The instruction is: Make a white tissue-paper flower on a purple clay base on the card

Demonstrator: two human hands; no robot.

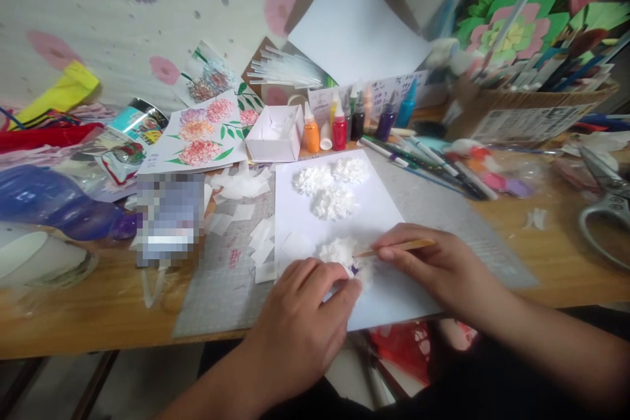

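A white sheet of paper (pixel 374 210) lies on a grey cutting mat (pixel 221 295) and carries three fluffy white tissue flowers (pixel 332 187) near its top. A further tissue cluster (pixel 337 251) sits lower down. My right hand (pixel 438 266) is closed round a thin wooden stick (pixel 394 249) whose tip points into that cluster. My left hand (pixel 300 321) rests on the paper just left of the cluster, fingers curled and pinched at its edge. What the fingertips pinch is hidden.
Small white tissue squares (pixel 260 239) lie on the mat. Paint bottles (pixel 339 128), a white box (pixel 275 134), pens (pixel 423 161) and a flower painting (pixel 204 134) stand behind. Scissors (pixel 608 207) lie far right, a blue bottle (pixel 59 207) far left. The table edge runs below my hands.
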